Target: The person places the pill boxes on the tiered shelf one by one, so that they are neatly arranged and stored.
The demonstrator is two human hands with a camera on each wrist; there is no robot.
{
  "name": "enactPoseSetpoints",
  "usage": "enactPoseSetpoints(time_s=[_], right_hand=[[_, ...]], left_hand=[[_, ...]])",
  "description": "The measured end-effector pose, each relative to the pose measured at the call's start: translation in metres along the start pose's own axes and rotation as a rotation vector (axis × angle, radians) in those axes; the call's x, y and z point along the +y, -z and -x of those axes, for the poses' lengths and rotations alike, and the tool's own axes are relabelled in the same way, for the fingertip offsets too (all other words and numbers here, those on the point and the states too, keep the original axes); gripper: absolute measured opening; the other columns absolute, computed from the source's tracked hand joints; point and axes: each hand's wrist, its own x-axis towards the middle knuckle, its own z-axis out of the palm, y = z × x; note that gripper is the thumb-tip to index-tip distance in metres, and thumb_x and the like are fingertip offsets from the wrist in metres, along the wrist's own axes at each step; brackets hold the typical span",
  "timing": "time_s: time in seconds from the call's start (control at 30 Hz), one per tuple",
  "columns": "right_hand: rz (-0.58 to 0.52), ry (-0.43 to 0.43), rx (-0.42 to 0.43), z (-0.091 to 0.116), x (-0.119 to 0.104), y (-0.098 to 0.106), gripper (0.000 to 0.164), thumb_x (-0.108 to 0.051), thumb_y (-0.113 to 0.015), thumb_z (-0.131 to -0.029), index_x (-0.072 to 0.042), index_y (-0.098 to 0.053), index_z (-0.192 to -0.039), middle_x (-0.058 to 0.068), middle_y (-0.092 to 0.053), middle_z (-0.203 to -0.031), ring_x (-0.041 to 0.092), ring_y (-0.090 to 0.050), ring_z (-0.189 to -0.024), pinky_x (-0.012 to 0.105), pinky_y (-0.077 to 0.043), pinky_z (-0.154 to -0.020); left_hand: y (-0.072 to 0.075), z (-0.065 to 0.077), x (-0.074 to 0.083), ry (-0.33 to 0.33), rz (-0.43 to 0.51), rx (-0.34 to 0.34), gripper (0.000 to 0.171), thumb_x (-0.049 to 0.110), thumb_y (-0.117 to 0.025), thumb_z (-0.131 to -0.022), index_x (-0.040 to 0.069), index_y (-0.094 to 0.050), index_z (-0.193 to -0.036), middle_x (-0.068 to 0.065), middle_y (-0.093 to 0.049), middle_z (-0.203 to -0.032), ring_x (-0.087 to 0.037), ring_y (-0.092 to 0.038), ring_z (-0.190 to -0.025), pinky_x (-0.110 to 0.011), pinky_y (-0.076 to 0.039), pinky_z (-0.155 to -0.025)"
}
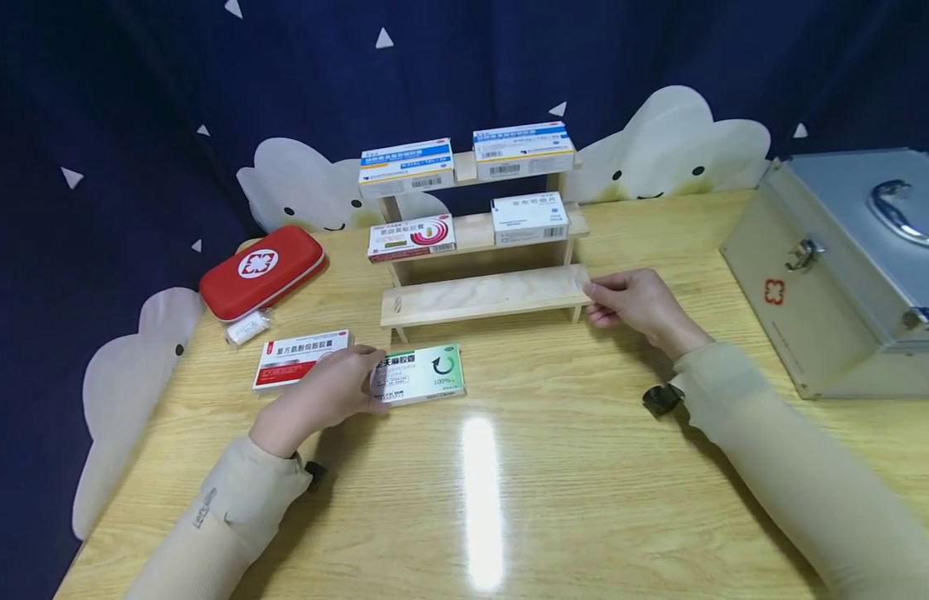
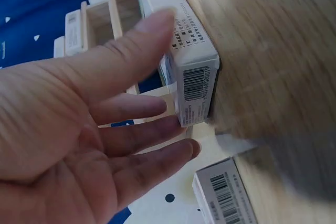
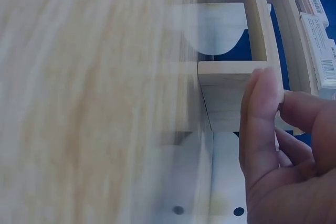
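Observation:
My left hand (image 1: 335, 385) is at the left end of a green-and-white medicine box (image 1: 427, 375) that lies on the table, thumb on one side and fingers on the other. In the left wrist view, the thumb (image 2: 152, 30) overlaps the box's printed side, and a fingertip meets its barcode end. With thumb and forefinger, my right hand (image 1: 635, 304) pinches the right end of the lowest tier of a three-tier wooden rack (image 1: 482, 296). The right wrist view shows those fingertips at the board's corner. A red-and-white medicine box (image 1: 292, 360) lies just left of my left hand.
On the rack's top tier sit two blue-and-white boxes (image 1: 407, 165); a red-patterned box (image 1: 412, 237) and a white box (image 1: 530, 218) occupy the middle one. A red first-aid case (image 1: 263, 271) and a small wrapped roll (image 1: 248, 327) lie left. Far right stands a metal case (image 1: 831, 275).

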Motion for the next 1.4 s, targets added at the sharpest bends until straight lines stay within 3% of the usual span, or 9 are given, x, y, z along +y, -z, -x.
enactPoseSetpoints(time_s=[0.43, 0.63, 0.77, 0.9, 1.07, 1.23, 1.4], right_hand=[[-0.010, -0.014, 0.002, 0.000, 0.001, 0.002, 0.051, -0.020, -0.061, -0.100, 0.014, -0.049, -0.136, 0.011, -0.070, -0.090, 0.013, -0.069, -0.072, 0.028, -0.057, -0.071], [-0.013, -0.022, 0.006, 0.001, 0.002, 0.002, 0.049, -0.020, -0.061, -0.100, 0.012, -0.050, -0.135, 0.012, -0.070, -0.090, 0.014, -0.069, -0.072, 0.028, -0.057, -0.071], [-0.006, -0.016, 0.000, 0.000, 0.003, 0.002, 0.048, -0.021, -0.061, -0.100, 0.012, -0.052, -0.134, 0.012, -0.070, -0.091, 0.014, -0.069, -0.073, 0.029, -0.057, -0.072], [-0.005, -0.010, 0.000, 0.000, 0.004, 0.002, 0.047, -0.020, -0.061, -0.101, 0.011, -0.052, -0.134, 0.013, -0.070, -0.092, 0.014, -0.069, -0.073, 0.030, -0.057, -0.072], [-0.022, -0.020, -0.002, -0.001, 0.005, 0.001, 0.047, -0.019, -0.061, -0.100, 0.012, -0.051, -0.134, 0.017, -0.070, -0.095, 0.015, -0.069, -0.074, 0.030, -0.057, -0.073], [-0.035, -0.032, 0.007, -0.002, 0.007, 0.000, 0.046, -0.019, -0.062, -0.100, 0.012, -0.053, -0.132, 0.018, -0.069, -0.095, 0.016, -0.068, -0.073, 0.031, -0.058, -0.072], [-0.029, -0.036, 0.017, -0.001, 0.007, 0.002, 0.046, -0.020, -0.061, -0.100, 0.011, -0.053, -0.133, 0.017, -0.069, -0.095, 0.017, -0.069, -0.073, 0.031, -0.058, -0.072]], left_hand=[[0.004, -0.003, -0.001, -0.028, -0.097, -0.023, 0.081, 0.035, -0.091, -0.070, -0.009, -0.057, -0.130, -0.023, -0.059, -0.125, -0.038, -0.053, -0.117, -0.048, -0.041, -0.102], [0.014, -0.003, 0.007, -0.031, -0.035, 0.011, 0.081, 0.040, -0.091, -0.067, -0.002, -0.061, -0.130, -0.019, -0.059, -0.127, -0.035, -0.054, -0.116, -0.049, -0.044, -0.099], [0.024, -0.009, 0.018, -0.075, 0.055, 0.087, 0.083, 0.036, -0.091, -0.068, -0.001, -0.057, -0.135, -0.021, -0.056, -0.133, -0.036, -0.054, -0.120, -0.051, -0.044, -0.100], [0.029, -0.028, 0.033, -0.144, 0.130, 0.159, 0.082, 0.030, -0.091, -0.069, -0.001, -0.056, -0.136, -0.019, -0.054, -0.132, -0.033, -0.055, -0.114, -0.047, -0.047, -0.095], [0.030, -0.064, 0.055, -0.209, 0.184, 0.197, 0.079, 0.028, -0.090, -0.071, -0.002, -0.056, -0.136, -0.011, -0.057, -0.118, -0.026, -0.056, -0.097, -0.039, -0.046, -0.084], [0.032, -0.095, 0.069, -0.229, 0.246, 0.197, 0.078, 0.025, -0.088, -0.074, -0.002, -0.053, -0.139, -0.009, -0.055, -0.110, -0.024, -0.056, -0.090, -0.035, -0.047, -0.074], [0.033, -0.116, 0.078, -0.226, 0.238, 0.208, 0.079, 0.026, -0.087, -0.074, -0.002, -0.053, -0.139, -0.009, -0.055, -0.111, -0.023, -0.053, -0.091, -0.035, -0.045, -0.076]])
